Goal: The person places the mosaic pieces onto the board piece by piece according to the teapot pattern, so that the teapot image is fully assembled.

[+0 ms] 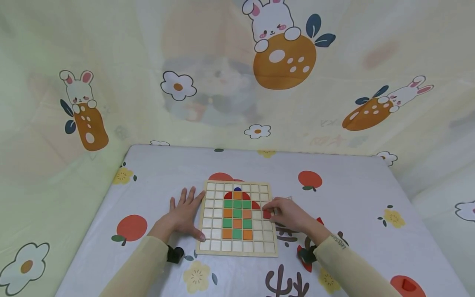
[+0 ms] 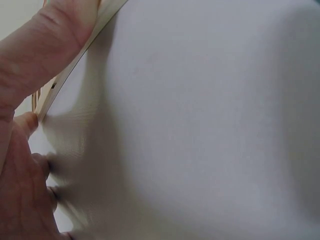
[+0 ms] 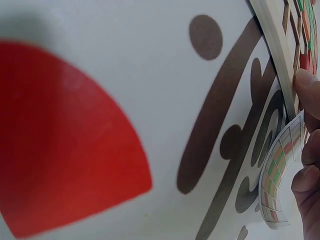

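Observation:
A square wooden grid board (image 1: 237, 253) lies on the table, with green, orange and red tiles and a small blue piece set in its middle columns. My left hand (image 1: 183, 216) is spread along the board's left edge, fingers straight, thumb near the lower left corner. In the left wrist view the thumb (image 2: 55, 40) lies against the wooden rim. At the board's right side my right hand (image 1: 291, 215) pinches a small red piece (image 1: 266, 214) over the right-hand cells. The right wrist view shows the red piece (image 3: 304, 61) at the thumb tip.
A curled paper card (image 3: 275, 175) printed with a coloured grid pattern lies under my right hand. Red quarter-round pieces (image 1: 305, 266) lie near the right wrist. The tablecloth (image 1: 156, 185) carries printed fruit and flowers, and patterned curtain fabric (image 1: 130, 111) rises behind the table.

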`<state>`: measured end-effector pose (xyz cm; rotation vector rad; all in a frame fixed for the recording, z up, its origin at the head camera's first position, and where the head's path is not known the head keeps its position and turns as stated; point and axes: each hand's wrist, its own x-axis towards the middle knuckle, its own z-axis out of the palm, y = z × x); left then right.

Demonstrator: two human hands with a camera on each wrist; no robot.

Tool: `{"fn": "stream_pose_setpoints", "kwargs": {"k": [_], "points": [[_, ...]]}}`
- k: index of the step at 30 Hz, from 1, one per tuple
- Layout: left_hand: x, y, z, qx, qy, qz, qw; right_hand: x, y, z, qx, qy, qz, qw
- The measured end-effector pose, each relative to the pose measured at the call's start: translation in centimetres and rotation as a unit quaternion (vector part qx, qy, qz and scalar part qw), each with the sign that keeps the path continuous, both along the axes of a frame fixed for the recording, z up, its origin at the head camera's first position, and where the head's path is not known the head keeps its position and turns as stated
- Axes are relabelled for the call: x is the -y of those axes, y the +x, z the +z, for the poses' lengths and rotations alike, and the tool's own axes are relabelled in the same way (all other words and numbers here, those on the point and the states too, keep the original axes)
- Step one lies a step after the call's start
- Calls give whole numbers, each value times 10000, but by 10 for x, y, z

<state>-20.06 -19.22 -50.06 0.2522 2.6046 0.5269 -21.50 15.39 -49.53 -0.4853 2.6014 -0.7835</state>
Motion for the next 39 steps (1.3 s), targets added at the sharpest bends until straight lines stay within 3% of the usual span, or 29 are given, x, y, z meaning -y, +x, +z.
{"fn": "stream_pose_setpoints", "kwargs": {"k": [9, 20, 27, 33, 39], "points": [[-1, 1, -1, -8, 34, 7, 10000, 1, 3, 1, 12, 7, -92, 10000], [-2, 2, 0, -21, 15, -15, 10000, -6, 12, 8, -78, -10, -631, 9980], [-1, 1, 0, -26, 15, -3, 10000, -40, 35, 15, -398, -75, -751, 9963], [0, 1, -1, -19, -4, -1, 10000, -67, 61, 13, -6, 43, -866, 9962], [0, 1, -1, -28, 18, -5, 10000, -76, 86, 6, 339, 172, -1148, 9927]]}}
